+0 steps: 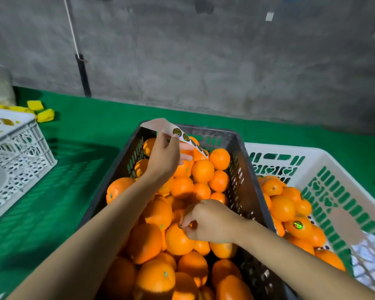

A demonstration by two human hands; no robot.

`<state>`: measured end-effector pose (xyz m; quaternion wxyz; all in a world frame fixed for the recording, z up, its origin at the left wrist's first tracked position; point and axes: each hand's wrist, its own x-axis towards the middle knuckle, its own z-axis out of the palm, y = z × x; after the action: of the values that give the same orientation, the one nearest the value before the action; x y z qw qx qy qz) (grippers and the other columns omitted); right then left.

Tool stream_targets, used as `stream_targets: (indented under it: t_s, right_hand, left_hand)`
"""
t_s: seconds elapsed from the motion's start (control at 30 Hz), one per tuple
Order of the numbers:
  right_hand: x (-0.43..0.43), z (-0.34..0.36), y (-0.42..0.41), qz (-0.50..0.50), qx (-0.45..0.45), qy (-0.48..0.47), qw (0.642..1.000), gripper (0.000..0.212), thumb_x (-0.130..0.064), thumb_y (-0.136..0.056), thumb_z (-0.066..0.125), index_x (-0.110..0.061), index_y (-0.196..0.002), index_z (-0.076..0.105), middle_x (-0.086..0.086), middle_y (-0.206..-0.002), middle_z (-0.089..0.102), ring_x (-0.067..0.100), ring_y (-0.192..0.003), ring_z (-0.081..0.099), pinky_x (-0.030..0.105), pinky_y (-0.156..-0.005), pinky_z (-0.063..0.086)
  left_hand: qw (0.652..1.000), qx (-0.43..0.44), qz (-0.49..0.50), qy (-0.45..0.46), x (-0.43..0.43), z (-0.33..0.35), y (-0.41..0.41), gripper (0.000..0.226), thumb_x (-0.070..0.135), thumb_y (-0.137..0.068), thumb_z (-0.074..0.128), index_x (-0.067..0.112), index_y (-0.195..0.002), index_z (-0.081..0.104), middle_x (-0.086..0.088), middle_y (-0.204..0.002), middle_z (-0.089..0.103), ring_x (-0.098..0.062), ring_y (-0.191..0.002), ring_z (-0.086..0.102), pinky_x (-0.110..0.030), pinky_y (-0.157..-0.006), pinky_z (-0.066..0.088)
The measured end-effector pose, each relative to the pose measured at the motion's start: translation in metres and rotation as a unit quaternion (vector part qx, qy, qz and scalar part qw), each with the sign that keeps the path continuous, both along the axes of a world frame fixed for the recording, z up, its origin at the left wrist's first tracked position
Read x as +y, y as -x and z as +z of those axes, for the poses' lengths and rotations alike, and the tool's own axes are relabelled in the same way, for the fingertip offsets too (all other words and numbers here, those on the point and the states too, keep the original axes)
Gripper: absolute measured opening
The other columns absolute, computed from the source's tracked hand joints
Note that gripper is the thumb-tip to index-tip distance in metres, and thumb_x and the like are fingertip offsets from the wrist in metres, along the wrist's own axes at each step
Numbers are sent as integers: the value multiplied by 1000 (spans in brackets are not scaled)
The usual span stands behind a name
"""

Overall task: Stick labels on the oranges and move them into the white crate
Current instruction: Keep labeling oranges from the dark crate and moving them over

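Note:
A black crate in the middle is heaped with oranges. My left hand is raised over its far end and pinches a strip of round labels that curls up and back. My right hand is low over the heap, its fingertips pinched together and pressing a label onto the top of one orange. To the right stands the white crate, holding several oranges. One of these, a labelled orange, shows a shiny round sticker.
A green mat covers the table. Another white crate stands at the left edge, with yellow foam pieces behind it. A grey concrete wall runs along the back, with a black pole leaning against it.

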<state>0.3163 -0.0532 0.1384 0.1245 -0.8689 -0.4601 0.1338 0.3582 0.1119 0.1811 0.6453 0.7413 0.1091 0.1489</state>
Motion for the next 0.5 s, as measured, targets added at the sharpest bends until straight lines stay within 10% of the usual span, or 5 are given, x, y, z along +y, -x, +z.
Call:
stream_targets:
  t_s: [0.3, 0.4, 0.5]
  right_hand:
    - [-2, -13, 4, -20, 25, 180, 983, 100, -67, -76, 70, -28, -155, 23, 1, -158, 20, 27, -139, 34, 40, -107, 40]
    - [6, -18, 8, -27, -13, 216, 976, 90, -64, -78, 71, -15, -146, 37, 9, -150, 34, 33, -131, 45, 44, -100, 47]
    - [9, -14, 10, -41, -43, 165, 985, 68, -56, -75, 76, -11, -122, 55, 9, -122, 59, 31, -108, 57, 42, -84, 52]
  left_hand:
    - [1000, -12, -18, -17, -2, 3, 2, 24, 36, -107, 39, 16, -118, 45, -13, -112, 70, -28, -96, 71, -51, -88, 59]
    - [998, -45, -39, -14, -5, 0, 6, 30, 34, -107, 40, 14, -130, 40, -5, -101, 75, -16, -78, 76, -32, -73, 63]
    - [998, -41, -41, -40, -11, -3, 9, 12, 36, -107, 42, 25, -104, 46, -13, -104, 70, -25, -90, 73, -48, -81, 62]
